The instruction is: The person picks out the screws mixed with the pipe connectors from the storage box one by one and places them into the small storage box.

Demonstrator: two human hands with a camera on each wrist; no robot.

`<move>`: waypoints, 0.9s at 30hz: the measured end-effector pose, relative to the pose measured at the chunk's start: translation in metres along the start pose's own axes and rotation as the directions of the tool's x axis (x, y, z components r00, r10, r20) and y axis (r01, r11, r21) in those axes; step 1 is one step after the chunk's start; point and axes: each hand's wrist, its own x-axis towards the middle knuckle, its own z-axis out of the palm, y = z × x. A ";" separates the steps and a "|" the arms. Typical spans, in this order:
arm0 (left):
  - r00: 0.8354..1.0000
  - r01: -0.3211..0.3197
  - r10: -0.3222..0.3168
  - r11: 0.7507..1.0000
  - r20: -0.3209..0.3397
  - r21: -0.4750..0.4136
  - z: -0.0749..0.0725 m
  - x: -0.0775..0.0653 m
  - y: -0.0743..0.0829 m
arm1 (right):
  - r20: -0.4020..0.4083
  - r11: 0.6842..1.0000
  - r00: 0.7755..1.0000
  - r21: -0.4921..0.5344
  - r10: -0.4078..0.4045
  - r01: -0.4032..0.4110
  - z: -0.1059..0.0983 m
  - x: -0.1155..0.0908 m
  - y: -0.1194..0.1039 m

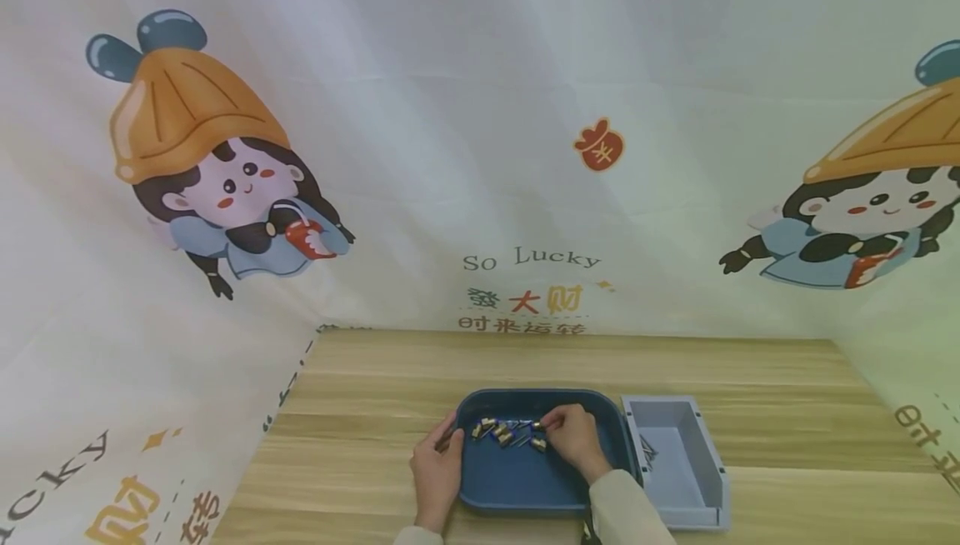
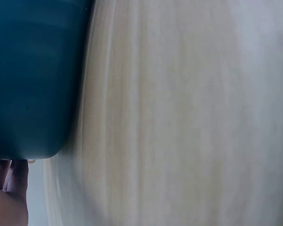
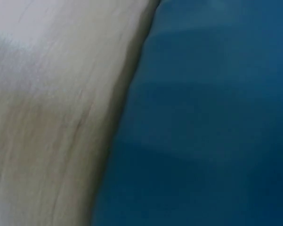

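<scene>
A dark blue tray lies on the table, with several small brass-coloured pieces and thin silvery pins in its far half; bits of blue show among them. My left hand holds the tray's left side, its thumb by the rim and its fingers along the outer wall. In the left wrist view, fingers show against the tray's end. My right hand reaches over the tray's right part, thumb and forefinger pinching a small brass-coloured piece. The right wrist view shows only tray and table.
Close against the tray's right side stands a grey open bin with several thin silvery pins at its left. The wooden table is enclosed by a printed cloth at the back and sides.
</scene>
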 end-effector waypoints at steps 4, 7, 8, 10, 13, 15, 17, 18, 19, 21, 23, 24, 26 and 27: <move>1.000 0.003 -0.003 1.000 0.004 0.003 -0.001 -0.001 0.002 | 0.010 1.000 1.000 -0.013 -0.004 0.004 0.001 0.000 0.000; 1.000 0.003 -0.003 1.000 0.005 0.009 -0.001 -0.001 0.002 | 0.001 1.000 1.000 -0.014 -0.007 0.007 0.003 0.000 0.000; 1.000 0.003 -0.003 1.000 0.005 0.012 -0.001 -0.001 0.002 | -0.002 1.000 1.000 -0.015 -0.010 0.010 0.003 0.000 0.001; 1.000 0.004 -0.004 1.000 0.006 0.015 -0.001 -0.001 0.003 | -0.002 1.000 1.000 -0.014 -0.016 0.016 0.005 -0.001 0.001; 1.000 0.008 -0.008 1.000 0.008 0.021 -0.002 -0.001 0.003 | 0.009 1.000 1.000 -0.007 -0.020 0.020 0.008 0.000 0.001; 1.000 0.010 -0.010 1.000 0.010 0.023 -0.002 -0.001 0.003 | 0.020 1.000 0.999 0.002 -0.026 0.026 0.010 0.000 0.000; 1.000 0.014 -0.014 1.000 0.012 0.024 -0.001 -0.001 0.002 | 0.028 1.000 0.999 0.007 -0.024 0.024 0.012 0.000 0.000; 1.000 0.016 -0.017 1.000 0.014 0.025 -0.001 0.000 0.001 | 0.030 1.000 0.999 0.008 -0.024 0.024 0.012 -0.001 0.000; 1.000 0.022 -0.022 0.999 0.016 0.027 -0.001 0.000 0.001 | 0.031 1.000 0.999 0.008 -0.025 0.025 0.013 -0.001 0.000; 0.999 0.028 -0.028 0.999 0.017 0.028 0.000 0.000 0.000 | 0.036 1.000 0.999 0.010 -0.021 0.021 0.014 -0.001 0.000; 1.000 0.024 -0.024 0.999 0.017 0.026 0.000 0.000 0.000 | 0.037 0.999 0.999 0.009 -0.034 0.034 0.014 -0.001 -0.001; 1.000 0.022 -0.022 0.999 0.016 0.025 0.000 0.000 0.000 | 0.039 0.999 0.998 0.009 -0.041 0.041 0.015 -0.001 -0.001; 1.000 0.014 -0.014 1.000 0.011 0.020 0.000 0.000 -0.001 | 0.044 0.998 0.997 0.006 -0.063 0.063 0.015 -0.001 -0.002; 1.000 0.009 -0.010 1.000 0.011 0.018 0.000 0.000 -0.001 | 0.047 0.997 0.996 0.005 -0.075 0.075 0.015 -0.001 -0.002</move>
